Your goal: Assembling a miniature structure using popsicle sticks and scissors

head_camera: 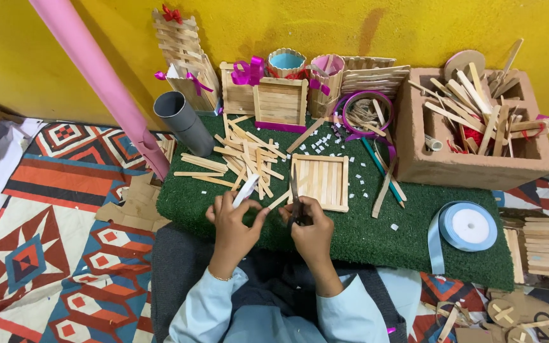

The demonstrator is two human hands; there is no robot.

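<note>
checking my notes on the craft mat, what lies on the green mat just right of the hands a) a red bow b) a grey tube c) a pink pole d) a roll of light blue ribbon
d: the roll of light blue ribbon lies flat on the green mat, right of the right hand.

— What is seen along the yellow wall point(414, 25)?
— Stick-built boxes point(279, 101) are lined up there, beside a grey tube point(182, 121) and a pink roll point(96, 70).
— And at the right?
— A blue ribbon spool point(468, 227) is laid on the green mat point(376, 235); sticks are heaped in a clay block point(471, 165).
</note>
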